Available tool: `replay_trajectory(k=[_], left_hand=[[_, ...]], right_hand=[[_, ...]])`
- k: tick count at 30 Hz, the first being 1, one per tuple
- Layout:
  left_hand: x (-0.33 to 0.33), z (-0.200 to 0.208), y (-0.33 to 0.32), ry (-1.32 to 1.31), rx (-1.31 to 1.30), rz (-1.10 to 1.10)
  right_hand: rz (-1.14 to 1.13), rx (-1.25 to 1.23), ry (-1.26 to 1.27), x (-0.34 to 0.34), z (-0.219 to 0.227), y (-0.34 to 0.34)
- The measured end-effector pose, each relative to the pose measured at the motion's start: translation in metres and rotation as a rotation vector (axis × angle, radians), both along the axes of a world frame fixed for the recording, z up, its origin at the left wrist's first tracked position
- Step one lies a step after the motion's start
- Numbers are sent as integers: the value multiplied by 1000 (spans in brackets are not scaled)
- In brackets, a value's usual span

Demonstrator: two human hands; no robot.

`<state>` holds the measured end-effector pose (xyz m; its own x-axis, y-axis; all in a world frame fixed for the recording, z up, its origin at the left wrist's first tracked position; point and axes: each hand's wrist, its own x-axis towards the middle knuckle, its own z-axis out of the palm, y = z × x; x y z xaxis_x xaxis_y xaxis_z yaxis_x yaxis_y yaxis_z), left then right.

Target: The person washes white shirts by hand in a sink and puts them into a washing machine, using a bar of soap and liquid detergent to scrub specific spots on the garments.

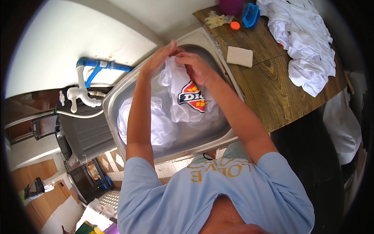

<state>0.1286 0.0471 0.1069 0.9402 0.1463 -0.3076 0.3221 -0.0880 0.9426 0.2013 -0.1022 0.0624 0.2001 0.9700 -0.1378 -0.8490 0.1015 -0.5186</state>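
Note:
A wet white T-shirt (177,78) with a red, yellow and dark printed emblem hangs from my two hands over the metal sink (111,124). At its upper end, my right hand (196,67) grips the bunched cloth. My left hand (160,58), slightly blurred, is closed around the same end, its fingers partly behind the cloth and close to the right hand's. The lower part of the shirt reaches into the water. To its left, a second bundle of white cloth (134,121) lies soaking in the sink, partly covered by my left forearm.
A white tap (80,95) on a blue pipe (103,65) stands left of the sink. The wooden counter (269,91) at right carries a pale rectangular block (239,57), an orange cap (235,25), a blue plastic container (250,15) and a pile of white clothes (307,43).

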Motion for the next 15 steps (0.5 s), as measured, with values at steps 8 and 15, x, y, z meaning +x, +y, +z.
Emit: replay_trajectory(k=[8,15], left_hand=[[-95,-45,11,-206,-440,366],[-74,-47,-34,-411,-35,654]], right_hand=[[71,-22,-106,-9,-7,2],[-161,-259,103,-40,-32,13]])
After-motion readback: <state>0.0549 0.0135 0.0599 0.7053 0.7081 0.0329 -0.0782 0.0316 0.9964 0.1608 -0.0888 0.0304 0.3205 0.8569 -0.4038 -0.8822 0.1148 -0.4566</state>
